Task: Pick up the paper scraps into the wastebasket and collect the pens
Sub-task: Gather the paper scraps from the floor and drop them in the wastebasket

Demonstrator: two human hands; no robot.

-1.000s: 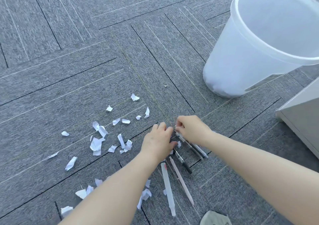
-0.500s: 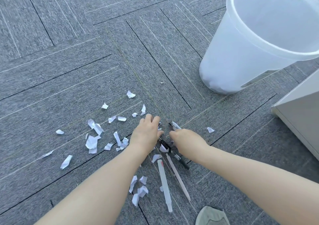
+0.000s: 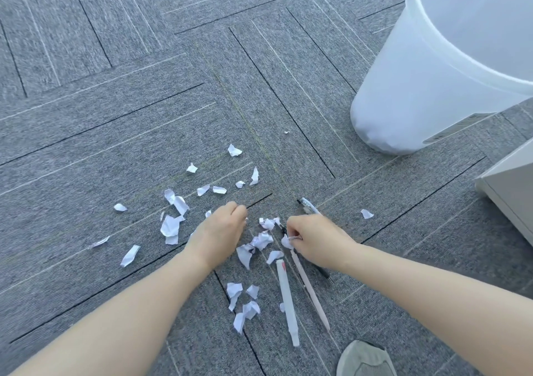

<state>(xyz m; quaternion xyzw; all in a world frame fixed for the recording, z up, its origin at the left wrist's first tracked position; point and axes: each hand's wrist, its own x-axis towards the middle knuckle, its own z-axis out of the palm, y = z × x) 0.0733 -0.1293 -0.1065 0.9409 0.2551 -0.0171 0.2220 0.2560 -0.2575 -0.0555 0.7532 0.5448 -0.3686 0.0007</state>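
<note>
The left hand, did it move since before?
Yes. The left hand slid left, away from the pens, leaving the scraps between the two hands uncovered.

Readable text: none.
Scraps [image 3: 172, 225]: white, with no print that can be made out.
Pens [image 3: 287, 300]: any marking too small to read.
Wastebasket [image 3: 409, 93]: plain wall, unlettered.
</note>
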